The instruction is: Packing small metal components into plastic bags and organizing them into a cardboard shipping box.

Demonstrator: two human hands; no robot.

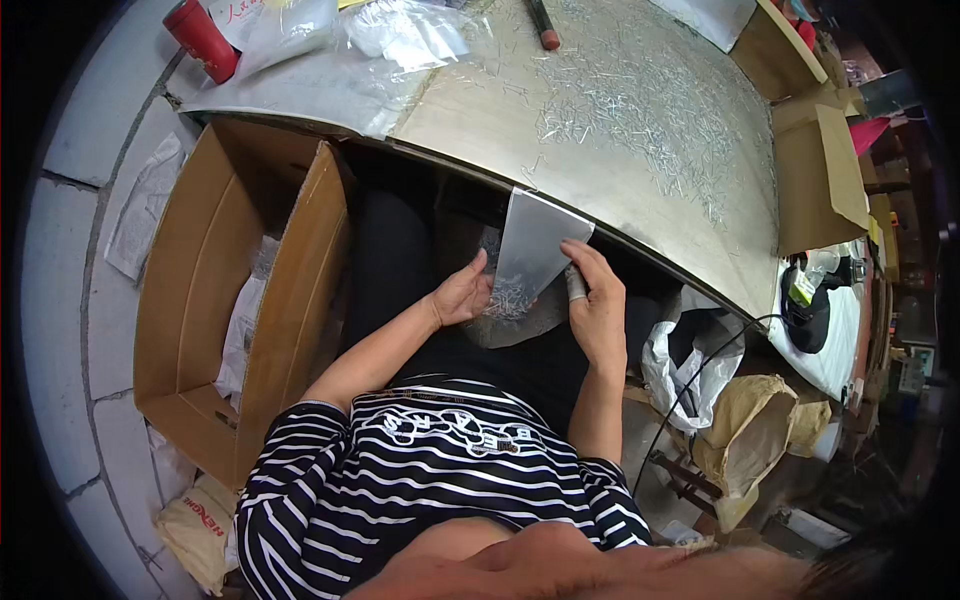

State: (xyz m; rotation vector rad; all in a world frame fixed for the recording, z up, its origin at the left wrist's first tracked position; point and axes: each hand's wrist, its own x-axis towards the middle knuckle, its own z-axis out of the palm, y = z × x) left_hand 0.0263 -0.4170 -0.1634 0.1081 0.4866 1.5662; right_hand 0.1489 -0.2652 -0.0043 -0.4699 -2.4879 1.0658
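A translucent plastic bag (540,240) hangs over my lap, just below the table's near edge. Small thin metal pins (510,298) are gathered in its lower end. My left hand (463,292) grips that lower end from the left, thumb raised, with its other fingers partly hidden behind the bag. At the bag's upper right edge, my right hand (598,305) holds the plastic with its fingertips. A pale wrap covers one finger of that hand. Many similar loose pins (640,120) are strewn across the metal-topped table (450,120).
An open cardboard box (290,320) stands at my left. Clear plastic bags (400,35), a red cup (200,40) and a dark rod with a red end (545,30) lie on the table. Another carton (820,180) borders its right side. A black cable (690,385) runs past a white bag (690,370).
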